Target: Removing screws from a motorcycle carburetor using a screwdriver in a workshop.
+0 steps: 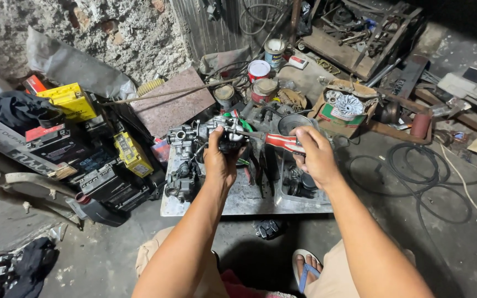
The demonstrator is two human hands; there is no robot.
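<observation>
Carburettor: a grey metal carburettor (224,135) is held up in the left hand (219,160), above a low metal counter (244,201) strewn with parts.
Left fingers: clamped round the carburettor body from below, thumb on its near side.
Tool: a red-handled screwdriver (277,140) lies almost level, its shaft running left into the carburettor's right side.
Right hand: the right hand (316,157) sits just right of the carburettor, fingers closed on the red handle.
Arms: both forearms reach forward from bent knees; the left is nearer the carburettor.
Beside: pliers (260,168) lie on the counter below.
</observation>
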